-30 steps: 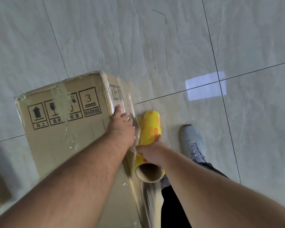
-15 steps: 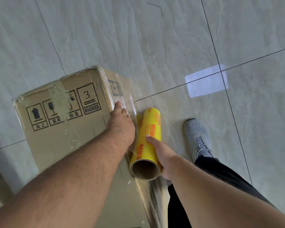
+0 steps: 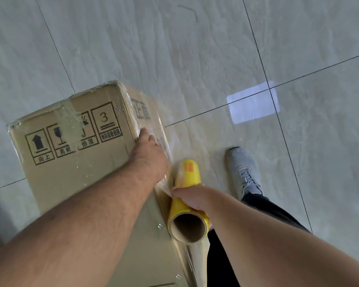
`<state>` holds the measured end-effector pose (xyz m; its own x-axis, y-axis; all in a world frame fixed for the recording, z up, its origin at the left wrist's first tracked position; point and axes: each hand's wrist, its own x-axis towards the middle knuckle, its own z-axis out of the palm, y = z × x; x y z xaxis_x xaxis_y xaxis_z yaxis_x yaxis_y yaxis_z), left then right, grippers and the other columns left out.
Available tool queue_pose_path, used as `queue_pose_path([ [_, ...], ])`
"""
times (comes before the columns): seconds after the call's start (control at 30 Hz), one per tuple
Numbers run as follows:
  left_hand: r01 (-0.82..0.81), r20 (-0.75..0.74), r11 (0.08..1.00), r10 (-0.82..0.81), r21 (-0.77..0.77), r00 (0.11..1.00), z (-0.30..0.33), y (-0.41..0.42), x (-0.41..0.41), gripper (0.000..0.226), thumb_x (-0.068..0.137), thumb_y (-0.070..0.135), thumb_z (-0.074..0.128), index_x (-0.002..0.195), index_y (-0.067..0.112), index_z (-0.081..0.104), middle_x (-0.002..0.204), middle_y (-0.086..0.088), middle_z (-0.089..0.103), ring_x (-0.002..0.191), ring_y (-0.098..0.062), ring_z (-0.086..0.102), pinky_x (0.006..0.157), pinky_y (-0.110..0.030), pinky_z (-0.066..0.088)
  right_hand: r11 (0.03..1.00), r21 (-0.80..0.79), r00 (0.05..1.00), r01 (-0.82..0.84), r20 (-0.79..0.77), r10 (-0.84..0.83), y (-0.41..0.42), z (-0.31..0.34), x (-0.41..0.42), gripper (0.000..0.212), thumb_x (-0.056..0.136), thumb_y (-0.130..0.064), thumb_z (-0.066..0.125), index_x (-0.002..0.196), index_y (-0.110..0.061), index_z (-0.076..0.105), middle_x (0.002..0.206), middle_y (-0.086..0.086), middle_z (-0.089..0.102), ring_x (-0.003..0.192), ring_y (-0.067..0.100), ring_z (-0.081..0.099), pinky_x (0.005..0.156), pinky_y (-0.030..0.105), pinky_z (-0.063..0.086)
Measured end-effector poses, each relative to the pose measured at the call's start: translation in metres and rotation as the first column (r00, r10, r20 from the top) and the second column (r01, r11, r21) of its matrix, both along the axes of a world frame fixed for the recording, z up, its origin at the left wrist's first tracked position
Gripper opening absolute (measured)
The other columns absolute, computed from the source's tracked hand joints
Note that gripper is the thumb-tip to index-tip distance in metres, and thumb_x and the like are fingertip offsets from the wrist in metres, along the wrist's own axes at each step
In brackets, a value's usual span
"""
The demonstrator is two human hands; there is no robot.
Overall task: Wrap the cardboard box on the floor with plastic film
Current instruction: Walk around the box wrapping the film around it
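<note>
While two hands work, one box, one roll.

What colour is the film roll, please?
Yellow with orange print, film roll, seen in the head view.

— We've got the cardboard box on the floor at left, our left hand on its right edge.
— And just right of that hand, the film roll, our right hand around its middle.
— Our shoe sits further right, apart from the roll.
</note>
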<state>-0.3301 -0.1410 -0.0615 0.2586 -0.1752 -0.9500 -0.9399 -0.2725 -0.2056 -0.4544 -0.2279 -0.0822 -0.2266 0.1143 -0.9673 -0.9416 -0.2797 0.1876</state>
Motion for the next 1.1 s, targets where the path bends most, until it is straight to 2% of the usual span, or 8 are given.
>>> queue_pose_path([
  [0.1,-0.065,-0.109,0.988,0.050,-0.140,0.993,-0.006,0.004,-0.007,0.046,0.097,0.025,0.052,0.142,0.025,0.055,0.148,-0.001,0.056,0.139,-0.025,0.049,0.122,-0.054,0.023,0.998,-0.014,0.995,0.054,0.089,-0.053,0.004,-0.009,-0.008,0.117,0.090,-0.073,0.065,0.171,-0.012,0.006,0.163,0.014,0.041,0.147,0.035,0.043,0.121,0.042,0.036],
  [0.2,-0.100,-0.227,0.988,0.072,-0.114,0.971,-0.009,0.004,-0.025,0.035,0.094,0.016,0.054,0.126,0.022,0.065,0.126,0.002,0.069,0.120,-0.026,0.064,0.108,-0.045,0.046,0.978,-0.084,0.980,0.192,0.059,-0.188,0.003,-0.012,-0.022,0.097,0.092,-0.073,0.062,0.167,-0.027,0.022,0.147,0.013,0.053,0.128,0.035,0.058,0.102,0.045,0.050],
  [0.3,-0.039,-0.232,0.994,0.016,-0.097,0.973,-0.011,0.005,-0.034,0.033,0.097,0.021,0.051,0.125,0.021,0.067,0.123,0.003,0.071,0.116,-0.024,0.065,0.108,-0.044,0.041,0.882,-0.144,0.882,0.449,-0.086,-0.463,-0.009,-0.004,-0.036,0.092,0.075,-0.073,0.076,0.152,-0.033,0.044,0.121,0.014,0.070,0.096,0.033,0.078,0.078,0.049,0.066],
  [0.43,-0.064,-0.207,0.989,0.036,-0.132,0.978,-0.014,0.009,-0.033,0.035,0.103,0.030,0.044,0.135,0.023,0.056,0.126,0.002,0.069,0.119,-0.026,0.062,0.107,-0.048,0.040,0.773,-0.137,0.768,0.620,-0.099,-0.633,0.004,-0.009,-0.048,0.085,0.073,-0.059,0.085,0.145,-0.034,0.049,0.115,0.021,0.076,0.089,0.038,0.082,0.083,0.060,0.066],
  [0.63,-0.073,-0.141,0.992,0.059,-0.102,0.988,-0.020,0.007,-0.046,0.036,0.106,0.042,0.044,0.137,0.029,0.058,0.142,0.000,0.055,0.134,-0.024,0.047,0.110,-0.050,0.032,0.780,-0.178,0.784,0.600,-0.062,-0.617,-0.007,0.000,-0.040,0.063,0.089,-0.056,0.075,0.142,-0.032,0.051,0.113,0.017,0.075,0.093,0.037,0.079,0.092,0.051,0.066],
  [0.83,-0.014,-0.149,0.999,0.008,-0.039,0.989,-0.014,0.003,-0.043,0.042,0.101,0.038,0.051,0.142,0.030,0.057,0.146,-0.002,0.051,0.137,-0.025,0.044,0.112,-0.053,0.031,0.835,-0.194,0.848,0.515,-0.029,-0.530,-0.004,0.002,-0.025,0.080,0.073,-0.062,0.075,0.142,-0.029,0.052,0.113,0.014,0.074,0.092,0.036,0.078,0.095,0.051,0.064],
  [1.0,-0.106,-0.169,0.992,0.092,-0.075,0.981,-0.016,-0.002,-0.041,0.038,0.104,0.043,0.049,0.140,0.034,0.056,0.146,0.000,0.050,0.137,-0.025,0.044,0.110,-0.052,0.033,0.810,-0.207,0.824,0.548,-0.034,-0.566,-0.021,0.011,-0.036,0.057,0.090,-0.056,0.074,0.134,-0.027,0.054,0.110,0.016,0.074,0.094,0.036,0.079,0.094,0.049,0.065],
  [1.1,-0.124,-0.175,0.990,0.110,-0.071,0.978,-0.019,-0.002,-0.041,0.040,0.104,0.044,0.047,0.142,0.033,0.056,0.151,0.000,0.048,0.142,-0.025,0.040,0.112,-0.053,0.031,0.870,-0.208,0.892,0.447,0.032,-0.451,-0.022,0.011,-0.034,0.065,0.081,-0.061,0.073,0.135,-0.029,0.054,0.112,0.014,0.073,0.094,0.036,0.078,0.093,0.050,0.065],
])
